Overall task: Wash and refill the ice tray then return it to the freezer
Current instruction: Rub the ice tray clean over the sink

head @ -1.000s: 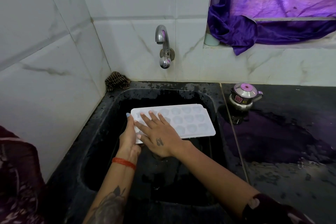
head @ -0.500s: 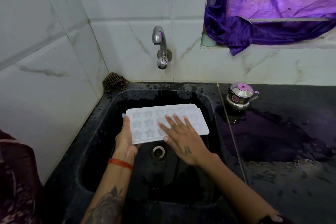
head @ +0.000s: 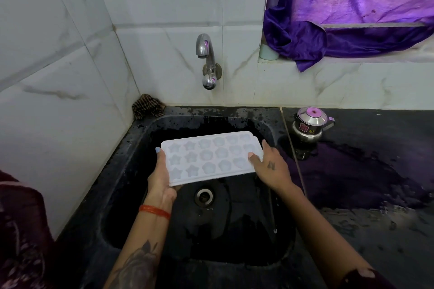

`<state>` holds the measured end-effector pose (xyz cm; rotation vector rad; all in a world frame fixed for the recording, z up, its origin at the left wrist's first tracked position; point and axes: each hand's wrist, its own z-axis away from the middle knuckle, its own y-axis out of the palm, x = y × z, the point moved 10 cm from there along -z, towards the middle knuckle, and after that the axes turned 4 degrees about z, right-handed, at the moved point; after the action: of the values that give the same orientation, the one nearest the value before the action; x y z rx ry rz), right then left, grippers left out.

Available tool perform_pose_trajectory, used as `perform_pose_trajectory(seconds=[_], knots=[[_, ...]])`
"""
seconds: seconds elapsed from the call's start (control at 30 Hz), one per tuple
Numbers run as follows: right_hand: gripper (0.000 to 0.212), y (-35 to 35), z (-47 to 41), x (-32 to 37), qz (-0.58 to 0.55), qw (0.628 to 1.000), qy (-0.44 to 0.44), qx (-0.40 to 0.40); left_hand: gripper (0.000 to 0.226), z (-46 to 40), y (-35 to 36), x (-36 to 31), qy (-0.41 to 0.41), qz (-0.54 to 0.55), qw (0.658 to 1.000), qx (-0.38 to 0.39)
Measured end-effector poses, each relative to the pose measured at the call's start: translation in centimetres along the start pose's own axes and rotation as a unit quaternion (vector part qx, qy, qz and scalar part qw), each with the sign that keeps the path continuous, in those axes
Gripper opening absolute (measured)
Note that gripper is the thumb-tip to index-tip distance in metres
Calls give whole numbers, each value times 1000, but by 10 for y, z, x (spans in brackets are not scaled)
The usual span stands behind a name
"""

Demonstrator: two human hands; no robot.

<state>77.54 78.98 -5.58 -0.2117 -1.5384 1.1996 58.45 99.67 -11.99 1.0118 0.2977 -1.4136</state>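
Note:
A white ice tray [head: 211,156] with star and flower shaped moulds is held level over the black sink [head: 131,143], its moulds facing up. My left hand [head: 160,176] grips the tray's left end, thumb along the edge and fingers hidden beneath. My right hand [head: 270,166] holds the right end, thumb on top and fingers curled round the edge. The chrome tap [head: 206,58] stands on the tiled wall above the tray; no water runs from it.
The sink drain [head: 204,196] shows below the tray. A brown scrubbing cloth [head: 146,107] lies in the sink's back left corner. A small steel kettle [head: 310,124] stands on the wet black counter [head: 375,171] at right. A purple curtain [head: 340,19] hangs over the ledge.
My right hand slid from the tray's left part across its top to the right end and took hold there. The left hand kept its grip.

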Motion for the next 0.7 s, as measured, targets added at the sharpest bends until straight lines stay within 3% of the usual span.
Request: perform_pose_trajectory(seconds=[0.1,0.2,0.33,0.57,0.7], knots=[[32,6,-2,-10,-198,977,66,40,64,-2,-1,0,-1,4,1000,3],[29,7,-4,-15,-306,946,100,47,63,1,-2,2,-7,-5,1000,3],[30,1,-7,-17,-329,938,110,18,62,0,-6,3,-17,-18,1000,-3],[24,-11,-9,-19,-328,938,97,-59,30,1,1,16,-51,-7,998,27],[22,-21,-9,-15,-287,949,84,-97,20,1,-3,10,-12,-78,997,8]])
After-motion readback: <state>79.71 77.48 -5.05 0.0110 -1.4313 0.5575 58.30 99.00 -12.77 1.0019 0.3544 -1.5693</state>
